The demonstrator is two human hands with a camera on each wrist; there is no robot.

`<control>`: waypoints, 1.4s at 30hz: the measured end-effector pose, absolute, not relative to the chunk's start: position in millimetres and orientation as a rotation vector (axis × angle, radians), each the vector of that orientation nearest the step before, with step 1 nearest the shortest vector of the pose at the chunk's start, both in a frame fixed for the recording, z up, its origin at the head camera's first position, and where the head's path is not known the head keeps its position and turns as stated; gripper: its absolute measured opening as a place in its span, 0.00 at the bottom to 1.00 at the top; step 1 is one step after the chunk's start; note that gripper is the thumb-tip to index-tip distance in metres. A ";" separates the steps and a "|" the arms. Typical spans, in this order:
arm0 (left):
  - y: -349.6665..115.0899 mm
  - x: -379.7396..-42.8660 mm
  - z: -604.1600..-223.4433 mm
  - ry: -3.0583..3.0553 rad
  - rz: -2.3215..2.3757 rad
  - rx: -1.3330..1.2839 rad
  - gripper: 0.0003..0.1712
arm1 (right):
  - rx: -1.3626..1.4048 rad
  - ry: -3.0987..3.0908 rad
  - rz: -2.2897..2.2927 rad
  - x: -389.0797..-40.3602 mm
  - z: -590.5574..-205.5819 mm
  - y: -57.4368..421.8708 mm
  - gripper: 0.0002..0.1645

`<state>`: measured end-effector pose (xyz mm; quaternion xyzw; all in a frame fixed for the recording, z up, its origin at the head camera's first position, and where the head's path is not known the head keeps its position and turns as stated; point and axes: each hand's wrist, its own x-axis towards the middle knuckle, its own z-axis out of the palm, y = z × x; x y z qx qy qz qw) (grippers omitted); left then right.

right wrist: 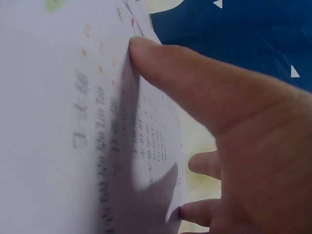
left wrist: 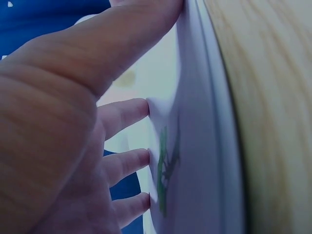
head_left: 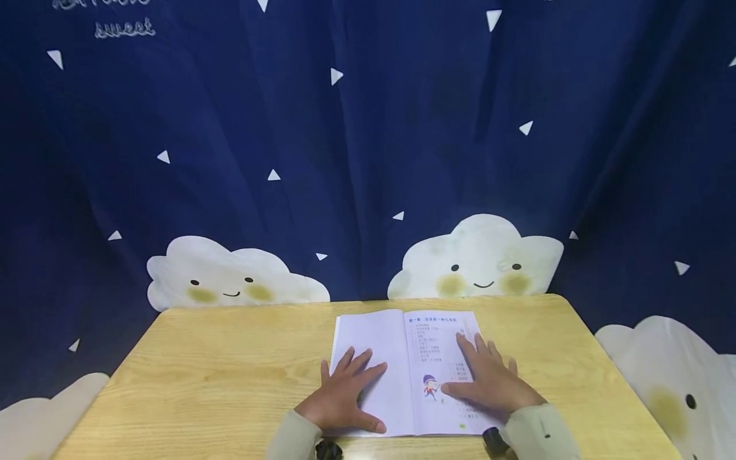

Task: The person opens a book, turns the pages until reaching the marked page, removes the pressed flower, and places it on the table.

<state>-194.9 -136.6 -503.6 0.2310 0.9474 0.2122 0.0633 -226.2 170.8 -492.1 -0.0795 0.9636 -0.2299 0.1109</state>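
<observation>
An open book [head_left: 397,409] lies on the wooden table, its left page nearly blank and its right page printed with lines of text and a small cartoon figure [head_left: 430,387]. My left hand [head_left: 345,393] rests spread on the left page, thumb toward the lower edge. In the left wrist view its fingertips touch the page beside a green printed mark [left wrist: 163,170]. The right hand [head_left: 489,380] lies with fingers spread over the right page and covers part of the text. Its thumb tip touches the printed page [right wrist: 48,146] in the right wrist view.
The light wooden table [head_left: 230,370] extends to both sides of the book. Behind it hangs a dark blue curtain [head_left: 368,128] with white triangles and smiling clouds. Dark bands [head_left: 494,441] show at both wrists, next to light sleeves [head_left: 543,431].
</observation>
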 end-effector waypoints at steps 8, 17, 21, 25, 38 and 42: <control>-133.9 -193.7 -497.2 2.852 0.671 0.661 0.59 | -0.288 2.849 -0.694 -231.8 -482.8 173.3 0.74; -128.7 -187.5 -498.5 2.824 0.686 0.644 0.59 | -0.259 2.831 -0.686 -228.3 -483.2 177.7 0.77; -128.2 -184.1 -499.3 2.821 0.672 0.632 0.59 | -0.242 2.822 -0.691 -226.3 -484.1 177.4 0.77; -129.7 -183.3 -498.8 2.825 0.666 0.650 0.59 | -0.237 2.818 -0.696 -224.3 -483.7 175.7 0.77; -134.6 -197.6 -499.5 2.833 0.605 0.714 0.59 | -0.231 2.845 -0.740 -230.8 -494.0 172.0 0.78; -133.3 -200.0 -496.4 2.838 0.604 0.693 0.59 | -0.233 2.835 -0.734 -234.9 -487.9 172.9 0.77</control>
